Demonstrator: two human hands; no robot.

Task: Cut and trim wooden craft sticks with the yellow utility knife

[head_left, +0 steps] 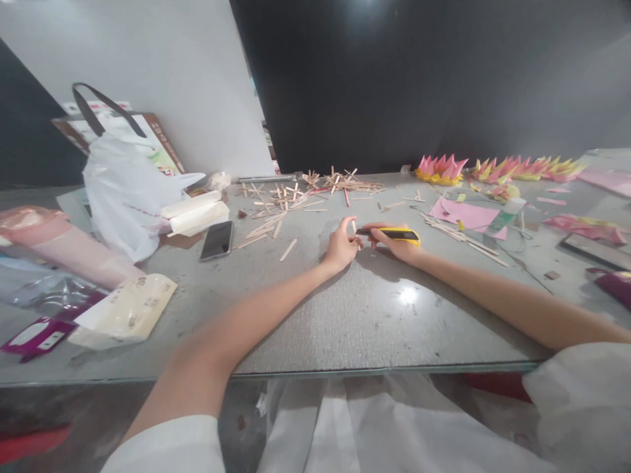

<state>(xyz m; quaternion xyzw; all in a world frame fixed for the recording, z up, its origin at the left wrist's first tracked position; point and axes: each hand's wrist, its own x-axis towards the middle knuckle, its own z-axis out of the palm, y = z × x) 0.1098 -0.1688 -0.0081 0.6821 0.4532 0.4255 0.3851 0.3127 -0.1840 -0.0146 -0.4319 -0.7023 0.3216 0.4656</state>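
My left hand (341, 246) rests on the grey table (345, 315), fingers pinched on a short wooden stick (353, 227) held upright against the surface. My right hand (397, 244) is closed around a yellow and black utility knife (394, 234), whose tip points left and meets the stick. Both hands sit close together at the table's middle. A scatter of several wooden sticks (290, 197) lies just behind them.
A black phone (217, 240) lies left of the hands, beside a white plastic bag (123, 190) and paper packets (123, 312). Pink and yellow folded paper flowers (441, 169) line the back right, with pink paper sheets (463, 215) and another phone (594, 249).
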